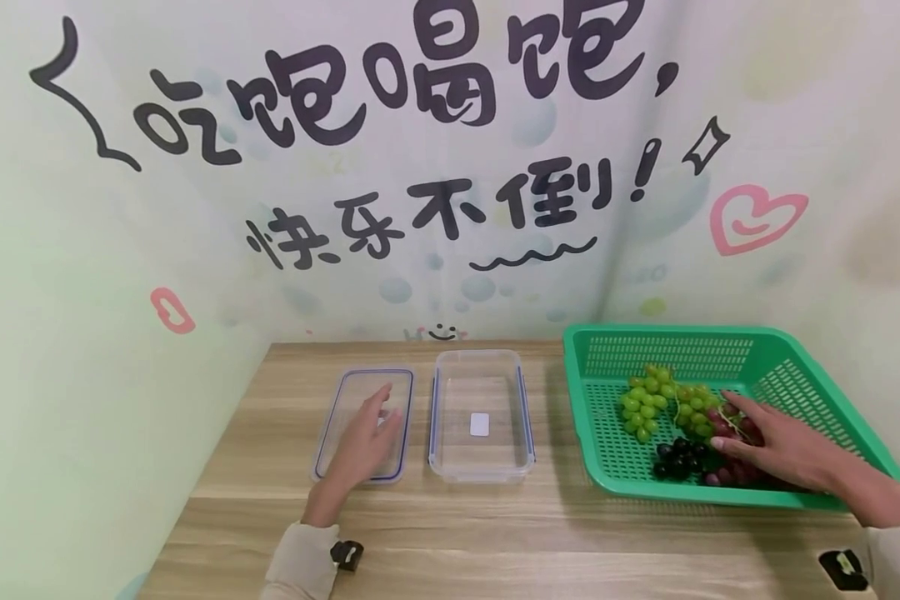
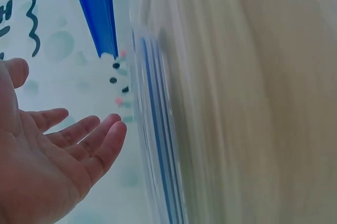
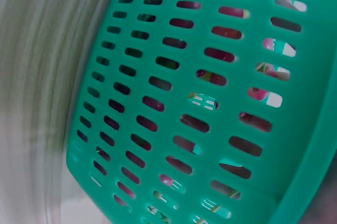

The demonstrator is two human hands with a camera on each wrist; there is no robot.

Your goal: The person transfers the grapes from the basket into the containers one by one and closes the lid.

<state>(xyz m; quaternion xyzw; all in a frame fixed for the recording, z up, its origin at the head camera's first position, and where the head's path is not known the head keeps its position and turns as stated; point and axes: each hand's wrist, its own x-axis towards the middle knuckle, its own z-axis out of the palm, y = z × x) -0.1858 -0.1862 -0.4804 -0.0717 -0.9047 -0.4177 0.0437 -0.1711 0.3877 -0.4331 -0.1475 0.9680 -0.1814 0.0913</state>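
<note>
My left hand (image 1: 362, 443) is held over a clear rectangular lid (image 1: 337, 429) with a blue seal, its fingers loosely extended and nothing in them. In the left wrist view, the same hand (image 2: 58, 155) shows an upturned palm near a clear, blue-lined edge (image 2: 158, 119). My right hand (image 1: 787, 446) reaches into a green basket (image 1: 600, 467), thumb and index finger apart over red grapes (image 1: 735, 475); whether it touches them is unclear. Green grapes (image 1: 647, 404) and black grapes (image 1: 678, 458) lie beside it. The basket wall (image 3: 174, 98) hides this hand in the right wrist view.
Between lid and basket stands a clear plastic container (image 1: 482, 467) without its lid, a white label (image 1: 479, 424) on its bottom. Everything rests on a wooden table (image 1: 450, 542), backed by a printed wall cloth (image 1: 420, 292).
</note>
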